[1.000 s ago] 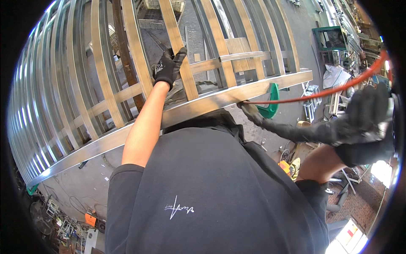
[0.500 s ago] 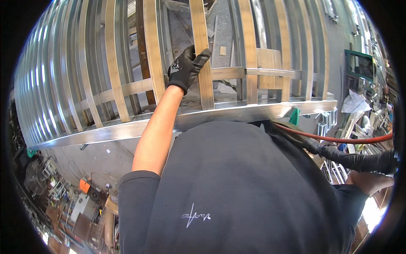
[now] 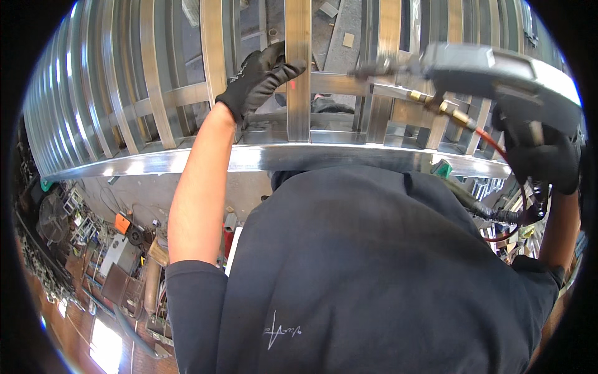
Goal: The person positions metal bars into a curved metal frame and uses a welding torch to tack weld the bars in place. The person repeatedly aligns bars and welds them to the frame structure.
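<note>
In a black glove, my left hand (image 3: 261, 81) is closed at the left edge of an upright metal bar (image 3: 298, 115). The thumb lies across the bar's face, and the other fingertips are hidden at its edge. A small red mark shows on the bar. At the right, my gloved right hand (image 3: 541, 149) grips a grey air tool (image 3: 498, 75), blurred by motion. Its narrow nose points left, over the bars. A red air hose (image 3: 492, 142) joins it through a brass fitting (image 3: 445, 109). Both hands are above the metal frame (image 3: 274, 158) of parallel bars.
The frame's long near rail runs across in front of my body, with a green clamp-like piece (image 3: 442, 168) at its right. Below left stand a grey box (image 3: 121, 252), an orange piece (image 3: 123, 222), a fan (image 3: 53, 215) and scattered workshop items. A floor shows between the bars.
My right hand has come up into view at the right with the air tool over the frame. The left hand has shifted slightly left and up in the picture, still at a bar.
</note>
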{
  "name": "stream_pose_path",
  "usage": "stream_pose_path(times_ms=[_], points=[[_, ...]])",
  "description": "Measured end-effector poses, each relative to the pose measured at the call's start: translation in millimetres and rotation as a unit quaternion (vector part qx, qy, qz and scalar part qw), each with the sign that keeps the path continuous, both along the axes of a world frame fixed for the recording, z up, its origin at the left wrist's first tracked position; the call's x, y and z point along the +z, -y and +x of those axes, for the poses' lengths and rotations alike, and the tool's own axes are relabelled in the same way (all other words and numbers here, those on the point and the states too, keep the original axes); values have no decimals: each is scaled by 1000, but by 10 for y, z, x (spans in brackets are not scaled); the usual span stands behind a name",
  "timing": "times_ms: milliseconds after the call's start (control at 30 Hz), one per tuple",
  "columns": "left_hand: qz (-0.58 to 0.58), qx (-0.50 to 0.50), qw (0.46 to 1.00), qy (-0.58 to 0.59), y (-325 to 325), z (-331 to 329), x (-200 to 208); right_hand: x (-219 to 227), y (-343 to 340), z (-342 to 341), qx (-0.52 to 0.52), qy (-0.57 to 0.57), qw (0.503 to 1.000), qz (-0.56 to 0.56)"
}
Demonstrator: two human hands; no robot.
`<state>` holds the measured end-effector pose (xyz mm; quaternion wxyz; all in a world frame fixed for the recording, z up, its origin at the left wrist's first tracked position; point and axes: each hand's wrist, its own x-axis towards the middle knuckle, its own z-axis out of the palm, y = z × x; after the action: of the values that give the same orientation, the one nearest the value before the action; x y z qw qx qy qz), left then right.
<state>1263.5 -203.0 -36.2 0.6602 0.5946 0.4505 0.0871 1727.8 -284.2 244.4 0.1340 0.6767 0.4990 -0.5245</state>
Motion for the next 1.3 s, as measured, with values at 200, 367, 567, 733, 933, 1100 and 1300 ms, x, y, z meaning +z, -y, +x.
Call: stream_pose_path(times_ms=[200,367,567,733,933,1100,1300], points=[[-22,35,999,4,59,25,83,-292,91,-288,-18,-7,998,-59],[13,-7,999,-44,13,-18,46,-472,114,-353,-20,-75,995,-67],[34,3,999,-25,68,-6,-50,-363,-125,-840,-53,26,985,-160],[22,-5,1000,1,27,-24,-55,-421,-157,-942,-53,-27,985,-159],[10,27,999,-28,73,7,61,-600,-80,-707,34,-120,985,-118],[25,6,999,-23,52,37,65,-769,-17,-501,288,-148,943,80],[36,-5,999,-24,57,16,53,-944,184,-246,175,-125,976,25]])
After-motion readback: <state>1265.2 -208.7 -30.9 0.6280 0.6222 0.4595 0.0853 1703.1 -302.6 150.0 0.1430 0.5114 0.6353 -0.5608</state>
